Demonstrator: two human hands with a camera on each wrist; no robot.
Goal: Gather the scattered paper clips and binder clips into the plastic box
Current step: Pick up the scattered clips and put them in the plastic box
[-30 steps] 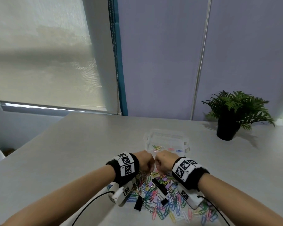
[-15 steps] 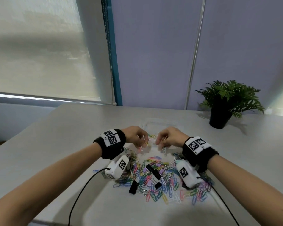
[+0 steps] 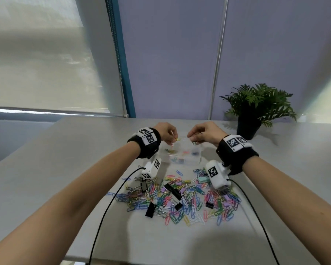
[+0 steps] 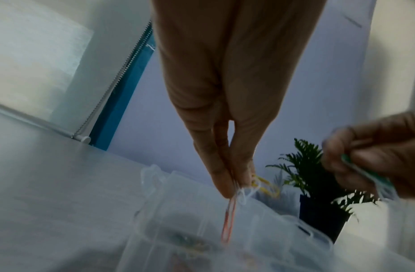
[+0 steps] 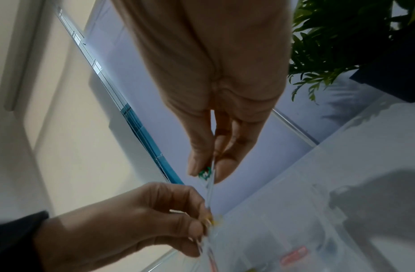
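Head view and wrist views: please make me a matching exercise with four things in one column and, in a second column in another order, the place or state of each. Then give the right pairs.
Things
1. left hand
2. right hand
3. plastic box
4. potted plant

Places or states
A. stands at the far right of the table
B. pinches a green paper clip
C. open, a few clips inside
D. pinches red, white and yellow paper clips

Pairs: 1-D, 2-B, 3-C, 4-A

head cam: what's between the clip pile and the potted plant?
The right hand and its wristband, held over the plastic box; beyond them bare table up to the potted plant. The clip pile lies nearer. Shows in the head view.
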